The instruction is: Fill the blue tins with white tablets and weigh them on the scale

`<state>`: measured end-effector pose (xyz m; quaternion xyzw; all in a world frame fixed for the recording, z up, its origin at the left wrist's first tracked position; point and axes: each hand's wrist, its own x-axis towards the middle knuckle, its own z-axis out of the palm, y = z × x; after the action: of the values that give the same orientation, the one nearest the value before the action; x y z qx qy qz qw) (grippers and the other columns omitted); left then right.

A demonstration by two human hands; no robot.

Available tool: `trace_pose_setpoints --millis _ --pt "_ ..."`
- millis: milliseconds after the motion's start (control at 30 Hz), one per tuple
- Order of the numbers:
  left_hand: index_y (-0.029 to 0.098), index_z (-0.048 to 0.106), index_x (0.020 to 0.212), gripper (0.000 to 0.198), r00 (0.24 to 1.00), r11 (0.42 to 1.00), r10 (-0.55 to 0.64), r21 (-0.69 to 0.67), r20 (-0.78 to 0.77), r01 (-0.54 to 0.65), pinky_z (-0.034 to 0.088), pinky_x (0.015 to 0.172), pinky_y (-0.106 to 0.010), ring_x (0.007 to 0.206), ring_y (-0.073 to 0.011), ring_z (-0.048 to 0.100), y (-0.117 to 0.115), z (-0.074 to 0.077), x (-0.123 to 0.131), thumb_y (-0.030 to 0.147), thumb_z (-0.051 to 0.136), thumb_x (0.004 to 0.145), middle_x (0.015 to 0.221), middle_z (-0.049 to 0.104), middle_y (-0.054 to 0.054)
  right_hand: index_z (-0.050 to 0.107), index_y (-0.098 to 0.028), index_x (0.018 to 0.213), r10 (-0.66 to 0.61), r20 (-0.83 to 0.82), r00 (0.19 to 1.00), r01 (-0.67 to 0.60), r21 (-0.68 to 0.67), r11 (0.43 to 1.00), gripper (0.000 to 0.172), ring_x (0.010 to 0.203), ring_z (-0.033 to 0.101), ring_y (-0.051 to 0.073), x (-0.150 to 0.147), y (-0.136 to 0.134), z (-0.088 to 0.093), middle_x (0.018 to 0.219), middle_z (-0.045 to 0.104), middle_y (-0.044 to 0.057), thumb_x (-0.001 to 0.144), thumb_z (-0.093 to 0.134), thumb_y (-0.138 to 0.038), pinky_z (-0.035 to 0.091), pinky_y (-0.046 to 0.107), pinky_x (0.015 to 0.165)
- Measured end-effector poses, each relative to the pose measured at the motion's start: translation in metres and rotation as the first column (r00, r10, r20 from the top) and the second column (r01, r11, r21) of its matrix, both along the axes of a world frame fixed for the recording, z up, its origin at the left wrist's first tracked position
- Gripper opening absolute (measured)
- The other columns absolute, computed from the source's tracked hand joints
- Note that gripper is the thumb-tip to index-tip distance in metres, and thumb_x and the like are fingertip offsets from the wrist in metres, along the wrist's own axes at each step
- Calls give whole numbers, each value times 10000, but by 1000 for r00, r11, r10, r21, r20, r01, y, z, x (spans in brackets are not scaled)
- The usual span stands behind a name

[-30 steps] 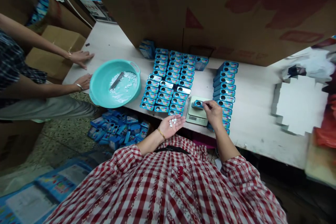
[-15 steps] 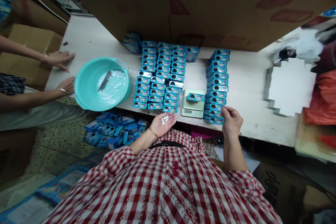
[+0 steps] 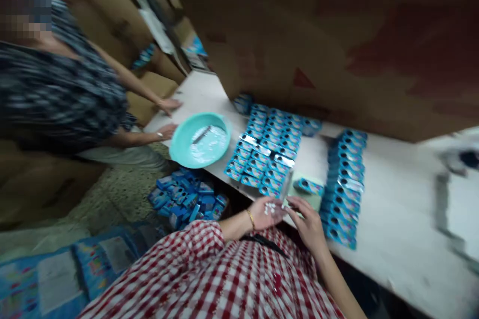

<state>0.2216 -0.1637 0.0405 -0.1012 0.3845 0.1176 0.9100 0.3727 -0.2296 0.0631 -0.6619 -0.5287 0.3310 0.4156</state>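
Observation:
My left hand (image 3: 264, 213) is palm up at the table's front edge, cupping several small white pieces (image 3: 269, 208). Close over its fingertips is my right hand (image 3: 305, 219), thumb and fingers pinched near a small white piece. Behind the hands, a blue box (image 3: 310, 186) rests on a pale green scale (image 3: 305, 197). Rows of blue boxes (image 3: 258, 163) stand left of the scale, and one more row (image 3: 342, 189) stands to its right. The view is blurred by motion.
A turquoise basin (image 3: 179, 147) holds white pieces and a dark bar. Another person (image 3: 86, 94) stands at the left, hands beside it. Blue packs (image 3: 183, 199) are heaped below the table edge. A large cardboard box (image 3: 299, 45) rises behind the rows.
My right hand has left the right-hand row of boxes and come over to my left palm. The view has turned left, showing more of the other person.

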Motion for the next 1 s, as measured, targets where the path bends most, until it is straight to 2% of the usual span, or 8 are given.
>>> trace_pose_setpoints --millis 67,167,267,367,533,767,867,1000 --pt "107 541 638 226 998 998 -54 -30 -30 53 298 388 -150 461 -83 495 7 -3 -2 278 485 774 531 527 -37 614 -222 1000 42 232 972 -74 128 989 288 971 564 230 8 10 -6 1048 606 79 786 509 -384 449 414 855" --pt "118 496 600 282 1000 1000 -15 19 -28 15 147 336 -118 353 -27 337 19 -5 -16 318 486 798 496 457 2 582 -226 1051 -39 495 868 -102 255 961 361 956 563 267 34 27 -22 1044 599 96 781 488 -446 438 462 853" --pt "125 492 618 276 999 997 51 56 -1 -51 117 342 -115 346 -20 295 24 -3 -35 325 481 807 505 429 15 551 -226 1089 -10 667 745 -212 251 944 430 905 576 296 57 38 -37 1021 595 118 782 436 -503 474 469 763" --pt "131 488 621 264 995 993 99 60 4 -99 109 346 -118 345 -23 285 25 -4 -52 326 488 799 498 403 22 512 -221 1135 9 745 667 -279 238 930 481 899 577 311 63 46 -47 1028 583 128 780 410 -529 487 470 727" --pt "123 493 625 247 982 982 178 54 60 -181 101 341 -114 333 -14 265 25 -9 -75 311 503 785 496 400 25 484 -231 1162 160 768 620 -442 174 880 453 950 561 276 38 81 -40 1089 555 115 795 426 -492 485 424 762" --pt "113 493 640 246 944 946 323 2 74 -324 111 327 -106 323 -13 275 36 -6 -118 291 460 807 482 413 28 546 -203 1090 274 805 527 -611 134 780 383 974 546 245 -31 144 -13 1078 574 100 825 421 -449 461 391 791" --pt "110 491 640 255 927 930 366 -16 78 -366 117 321 -99 317 -7 262 42 -4 -138 284 439 819 478 413 31 560 -203 1080 289 824 487 -656 126 745 361 957 560 236 -52 153 -16 1070 588 99 829 428 -428 472 377 774" --pt "109 490 644 257 915 919 394 -47 87 -392 115 317 -94 316 -8 266 50 -4 -160 290 438 820 469 414 32 591 -220 1048 317 863 393 -693 51 719 346 902 598 224 -52 150 -33 1031 624 79 806 470 -435 509 344 716"
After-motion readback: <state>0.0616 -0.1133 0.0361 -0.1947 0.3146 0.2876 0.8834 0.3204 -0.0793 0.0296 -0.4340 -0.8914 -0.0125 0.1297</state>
